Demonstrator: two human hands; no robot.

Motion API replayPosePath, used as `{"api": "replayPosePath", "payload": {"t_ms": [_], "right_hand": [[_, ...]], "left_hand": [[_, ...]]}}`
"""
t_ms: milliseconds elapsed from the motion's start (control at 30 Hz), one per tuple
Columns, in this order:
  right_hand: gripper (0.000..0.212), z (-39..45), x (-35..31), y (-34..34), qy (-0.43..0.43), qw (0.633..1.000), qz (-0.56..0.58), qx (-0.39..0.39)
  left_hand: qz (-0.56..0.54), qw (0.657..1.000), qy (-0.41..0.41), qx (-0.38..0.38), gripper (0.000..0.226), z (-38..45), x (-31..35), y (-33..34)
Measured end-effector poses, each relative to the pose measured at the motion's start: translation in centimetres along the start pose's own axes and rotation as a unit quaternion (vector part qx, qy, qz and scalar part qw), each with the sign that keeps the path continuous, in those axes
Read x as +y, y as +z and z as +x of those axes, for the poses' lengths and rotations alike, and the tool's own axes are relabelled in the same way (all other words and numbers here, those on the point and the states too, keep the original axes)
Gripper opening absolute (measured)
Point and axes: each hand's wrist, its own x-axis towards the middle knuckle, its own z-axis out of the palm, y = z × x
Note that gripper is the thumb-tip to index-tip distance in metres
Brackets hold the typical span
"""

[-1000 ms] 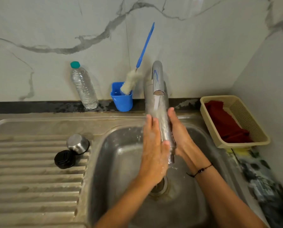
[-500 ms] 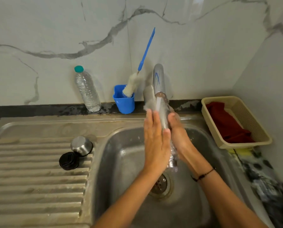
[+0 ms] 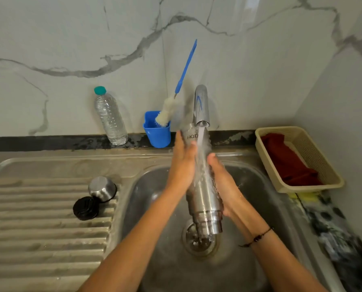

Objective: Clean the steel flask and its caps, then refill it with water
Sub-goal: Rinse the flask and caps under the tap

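The steel flask (image 3: 203,197) hangs mouth-down over the sink basin (image 3: 154,186), under the running tap (image 3: 201,106). Water streams over its body. My left hand (image 3: 181,165) presses flat against its upper left side, fingers straight. My right hand (image 3: 224,182) wraps its right side, thumb in front and fingers hidden behind. On the drainboard at left, a steel cap (image 3: 101,188) sits touching a black inner cap (image 3: 85,208).
The drain (image 3: 197,241) lies just below the flask's mouth. A plastic water bottle (image 3: 110,119) and a blue cup (image 3: 156,133) holding a bottle brush (image 3: 167,112) stand at the back wall. A beige basket (image 3: 315,148) with a red cloth (image 3: 287,161) sits at right.
My left hand has slid up the flask toward its base. The right hand now sits lower on the body, leaving the flask's neck uncovered. The caps have not moved.
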Motion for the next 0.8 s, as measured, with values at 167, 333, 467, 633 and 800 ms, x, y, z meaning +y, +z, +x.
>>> {"api": "replayPosePath", "payload": {"t_ms": [167, 333, 467, 633, 800], "right_hand": [[0.037, 1.9, -1.3, -1.0, -0.068, 0.995, -0.068, -0.023], [0.038, 0.4, 0.7, 0.4, -0.09, 0.988, -0.124, 0.0], [0.039, -0.2, 1.7, -0.1, -0.085, 0.993, -0.085, 0.02], [0.038, 1.1, 0.0, -1.0, -0.107, 0.984, -0.137, 0.025], [0.053, -0.2, 1.1, -0.5, -0.103, 0.987, -0.118, 0.024]], "left_hand": [[0.249, 0.961, 0.121, -0.026, 0.059, -7.2, -1.6, 2.0], [0.209, 0.973, 0.054, 0.083, 0.051, 0.4, 1.3, 0.4], [0.176, 0.98, 0.029, 0.089, 0.048, 2.2, 1.9, 0.7], [0.14, 0.987, 0.075, 0.033, 0.057, -3.6, -0.1, 3.2], [-0.014, 0.999, -0.016, 0.041, 0.078, 0.2, 1.4, 0.3]]}}
